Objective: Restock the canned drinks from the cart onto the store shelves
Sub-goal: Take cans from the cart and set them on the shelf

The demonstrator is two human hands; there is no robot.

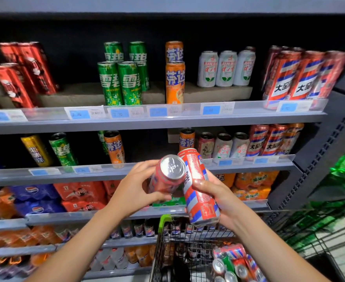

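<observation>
Both hands (136, 187) raised, gripping cans (200, 188)

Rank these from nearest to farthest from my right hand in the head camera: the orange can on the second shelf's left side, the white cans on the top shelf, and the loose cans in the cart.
1. Loose cans, just below the right hand, in the cart.
2. Orange can, up-left, second shelf.
3. White cans, top shelf, above.

Lighting: dim, deep shadow behind top-row cans | Glare: on clear price rail (167, 117) | Focus: soft throughout, lower-left blurred | Distortion: wide-angle bowing of shelves (147, 124) at edges
</observation>
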